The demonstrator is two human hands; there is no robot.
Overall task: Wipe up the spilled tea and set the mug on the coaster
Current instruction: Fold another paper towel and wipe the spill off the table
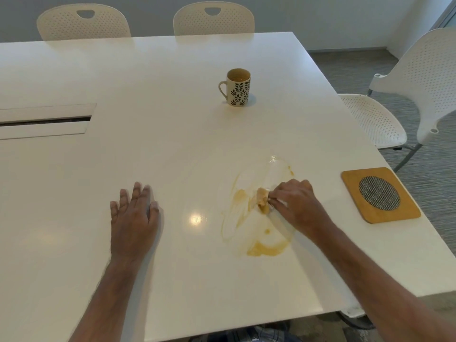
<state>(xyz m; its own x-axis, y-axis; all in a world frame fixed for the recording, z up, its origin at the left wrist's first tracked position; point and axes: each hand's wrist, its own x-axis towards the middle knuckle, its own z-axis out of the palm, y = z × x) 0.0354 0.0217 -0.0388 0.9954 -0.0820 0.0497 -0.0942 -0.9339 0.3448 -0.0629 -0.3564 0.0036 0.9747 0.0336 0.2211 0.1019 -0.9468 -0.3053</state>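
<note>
A white table is shown from above, with a cream mug printed with dark leaf sprigs standing upright toward the far side, its handle turned to the left; no lettering or brand mark can be read on it or on anything else in view. A smeared amber tea spill is spread across the near right part of the tabletop, with the thickest pool at its near edge. A wadded, tea-stained tissue is pinched in the curled fingers of the right hand and pressed onto the wet streaks in the middle of the spill. The left hand is laid flat on the table to the left of the spill, fingers straight and slightly spread, holding nothing. A square wooden coaster with a round woven-mesh inset is set near the right table edge, just beyond the right hand and well apart from the mug. A recessed cable slot is seen at the left, and perforated white chairs are ranged along the far and right sides.
</note>
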